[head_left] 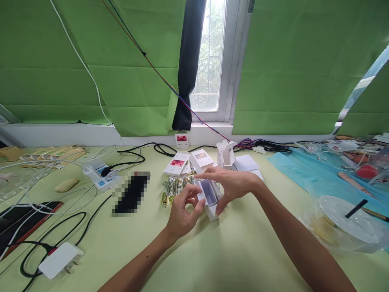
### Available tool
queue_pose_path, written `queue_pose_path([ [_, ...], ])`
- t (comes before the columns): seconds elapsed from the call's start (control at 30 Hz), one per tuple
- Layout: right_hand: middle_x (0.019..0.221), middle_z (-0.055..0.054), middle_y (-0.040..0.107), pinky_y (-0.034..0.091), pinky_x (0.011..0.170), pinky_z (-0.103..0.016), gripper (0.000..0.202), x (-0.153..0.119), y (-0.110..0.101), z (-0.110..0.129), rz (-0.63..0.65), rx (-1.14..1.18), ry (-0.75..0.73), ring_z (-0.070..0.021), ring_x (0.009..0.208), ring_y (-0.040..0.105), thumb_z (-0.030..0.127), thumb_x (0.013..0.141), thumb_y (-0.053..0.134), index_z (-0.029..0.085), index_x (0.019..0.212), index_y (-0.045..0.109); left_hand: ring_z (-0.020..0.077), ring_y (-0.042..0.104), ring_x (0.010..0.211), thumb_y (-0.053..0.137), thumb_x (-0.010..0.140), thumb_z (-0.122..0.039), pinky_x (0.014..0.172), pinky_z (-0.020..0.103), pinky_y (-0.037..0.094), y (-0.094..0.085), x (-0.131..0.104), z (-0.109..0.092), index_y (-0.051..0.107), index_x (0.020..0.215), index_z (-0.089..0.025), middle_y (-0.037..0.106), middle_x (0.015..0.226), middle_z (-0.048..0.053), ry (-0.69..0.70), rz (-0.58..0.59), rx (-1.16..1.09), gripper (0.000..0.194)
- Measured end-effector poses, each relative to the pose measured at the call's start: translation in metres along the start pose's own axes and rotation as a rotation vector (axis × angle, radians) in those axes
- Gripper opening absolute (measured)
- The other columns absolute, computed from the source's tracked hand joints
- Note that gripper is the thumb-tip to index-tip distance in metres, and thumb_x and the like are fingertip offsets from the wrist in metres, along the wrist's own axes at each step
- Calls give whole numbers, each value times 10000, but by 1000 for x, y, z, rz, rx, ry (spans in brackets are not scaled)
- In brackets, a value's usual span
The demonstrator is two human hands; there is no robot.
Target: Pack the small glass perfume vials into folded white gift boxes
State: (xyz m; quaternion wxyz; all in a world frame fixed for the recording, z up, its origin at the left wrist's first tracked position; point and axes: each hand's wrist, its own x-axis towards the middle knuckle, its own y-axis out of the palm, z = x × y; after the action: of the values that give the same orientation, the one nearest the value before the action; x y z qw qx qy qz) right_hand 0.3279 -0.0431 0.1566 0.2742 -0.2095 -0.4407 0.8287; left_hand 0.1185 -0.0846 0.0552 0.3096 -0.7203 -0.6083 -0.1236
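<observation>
Near the middle of the table a small white box (pixel 208 194) stands with its top open, showing a pale purple inside. My left hand (pixel 186 211) grips its left side, thumb and fingers curled at the wall. Over the box's right side arches my right hand (pixel 235 187), its thumb on the near right wall and its fingers reaching across the far edge. Small gold and silver foil items (pixel 179 185) lie just behind and left of the box. Flat white packets with red pictures (pixel 177 163) rest beyond them.
Behind my right hand stands another open white box (pixel 225 155) beside flat white card (pixel 246 163). A power strip (pixel 99 174), cables and a white adapter (pixel 61 259) lie left. On the right are a lidded cup (pixel 343 215) in plastic and blue sheeting (pixel 306 172).
</observation>
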Motion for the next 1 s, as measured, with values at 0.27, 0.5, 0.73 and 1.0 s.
queue_pose_path([
  [0.27,1424,-117,462,477,1016,-406,1143,2,0,-2,24,-16,26,-335,1284,483,464,597,940,303,1573,366,102,543,607,602,899,-259,566,213,520,1,-1,-1,558,964,-216,554,703,-39,-13,-2,-2,90],
  [0.5,1410,-113,468,479,1007,-391,1128,2,0,-1,27,-37,31,-326,1273,495,464,598,939,311,1566,381,99,537,593,599,899,-263,558,207,518,1,1,-2,556,955,-219,548,679,-48,-4,-8,11,83],
  [0.73,1398,-102,471,480,1006,-379,1108,2,0,-1,30,-45,28,-320,1278,493,471,598,938,330,1556,400,95,560,593,613,889,-260,557,206,524,2,2,-2,567,939,-213,584,726,-34,-8,-18,19,83],
  [1.0,1377,-103,474,468,1036,-387,1084,2,0,0,45,-57,46,-320,1298,487,480,598,934,334,1544,424,100,577,593,609,883,-252,540,204,520,3,2,-4,567,916,-213,594,723,-33,-7,-18,19,66],
])
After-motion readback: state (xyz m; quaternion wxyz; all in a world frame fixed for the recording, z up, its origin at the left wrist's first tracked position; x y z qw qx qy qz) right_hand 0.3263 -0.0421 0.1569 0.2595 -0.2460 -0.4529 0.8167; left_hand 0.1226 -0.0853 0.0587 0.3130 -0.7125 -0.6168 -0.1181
